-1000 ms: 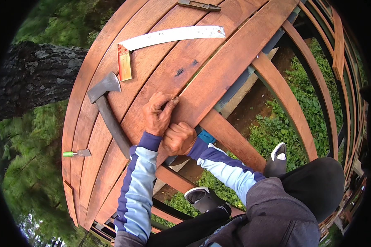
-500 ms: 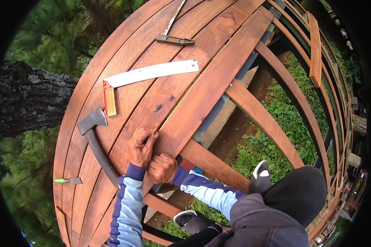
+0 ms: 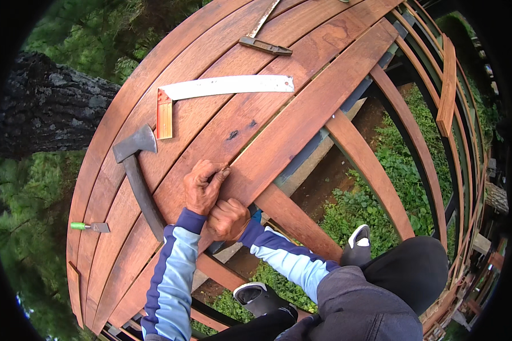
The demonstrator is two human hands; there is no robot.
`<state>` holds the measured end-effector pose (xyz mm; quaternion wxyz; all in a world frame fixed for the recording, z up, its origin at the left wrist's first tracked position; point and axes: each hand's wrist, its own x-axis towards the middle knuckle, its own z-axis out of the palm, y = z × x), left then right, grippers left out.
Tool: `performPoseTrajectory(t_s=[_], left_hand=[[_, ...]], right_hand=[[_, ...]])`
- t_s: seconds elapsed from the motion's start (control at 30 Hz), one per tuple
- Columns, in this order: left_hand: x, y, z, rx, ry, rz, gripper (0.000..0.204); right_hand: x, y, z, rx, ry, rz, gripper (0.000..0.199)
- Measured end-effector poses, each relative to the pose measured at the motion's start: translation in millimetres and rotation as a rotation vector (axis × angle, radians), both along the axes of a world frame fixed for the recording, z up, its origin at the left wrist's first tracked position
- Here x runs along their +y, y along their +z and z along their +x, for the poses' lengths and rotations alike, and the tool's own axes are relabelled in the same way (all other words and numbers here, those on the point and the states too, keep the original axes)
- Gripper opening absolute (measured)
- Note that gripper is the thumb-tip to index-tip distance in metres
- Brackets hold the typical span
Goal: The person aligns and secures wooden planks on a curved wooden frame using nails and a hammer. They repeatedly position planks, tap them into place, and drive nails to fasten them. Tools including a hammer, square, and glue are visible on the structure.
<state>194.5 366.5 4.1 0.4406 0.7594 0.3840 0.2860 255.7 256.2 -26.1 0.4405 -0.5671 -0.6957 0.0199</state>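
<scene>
My left hand (image 3: 201,186) rests on the reddish-brown boards, thumb and forefinger pinched together at the narrow gap beside a loose-looking plank (image 3: 313,122). Whatever lies between those fingertips is too small to make out. Just below it my right hand (image 3: 228,219) is curled into a fist against the near end of that plank. Its fingers are turned under, so anything inside them is hidden. Left of my hands lies an axe (image 3: 141,176) with a dark handle. Beyond it sits a try square (image 3: 227,85) with a white blade and an orange-red stock.
A hammer (image 3: 264,45) lies at the far side, and a green-handled scraper (image 3: 90,227) at the left. On the right, narrow joists (image 3: 370,170) cross open gaps above plants and soil. A short board (image 3: 446,85) lies across them. A tree trunk (image 3: 51,105) stands left.
The view has shifted a little, so the boards and far tools sit farther right. My hands keep the same pinch and fist at the plank.
</scene>
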Motion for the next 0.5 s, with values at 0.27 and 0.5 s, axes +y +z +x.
performPoseTrajectory(t_s=[0.27, 0.5], left_hand=[[-0.3, -0.7, 0.8, -0.011, 0.009, 0.051, 0.012], [-3.9, 6.0, 1.1, 0.125, -0.014, 0.124, 0.012]], right_hand=[[3.3, -3.4, -3.1, 0.022, -0.017, 0.007, 0.014], [0.1, -8.3, -4.6, 0.036, -0.009, 0.018, 0.014]])
